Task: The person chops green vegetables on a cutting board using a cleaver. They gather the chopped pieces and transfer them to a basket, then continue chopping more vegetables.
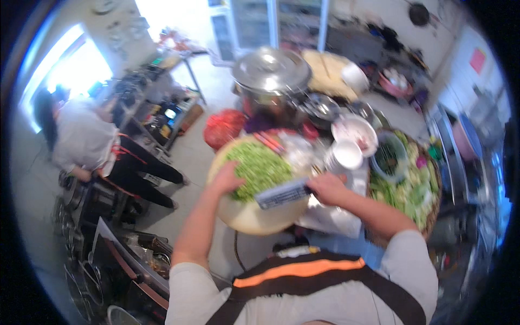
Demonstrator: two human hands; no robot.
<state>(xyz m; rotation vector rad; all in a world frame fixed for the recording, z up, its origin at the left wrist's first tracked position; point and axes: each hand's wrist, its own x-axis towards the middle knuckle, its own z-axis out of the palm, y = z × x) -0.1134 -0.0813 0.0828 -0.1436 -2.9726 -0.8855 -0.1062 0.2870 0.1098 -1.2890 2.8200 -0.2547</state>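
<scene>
A heap of finely chopped green vegetable (262,168) covers much of a round, pale chopping board (256,219). My left hand (227,178) rests at the heap's left edge, thumb apart from the fingers, with no tool in it. In my right hand (330,189) is the handle of a cleaver (282,194). Its broad blade points left, lying along the near right side of the greens, and bears dark markings too blurred to make out. Two reddish-orange stick-like things (269,142) lie at the board's far edge.
Behind the board stand a large lidded steel pot (271,73) and a red bag (223,128). White bowls (347,154) crowd its right side, beside a basket of leafy vegetables (420,199) holding a clear tub (388,156). Another person (87,134) stands at left.
</scene>
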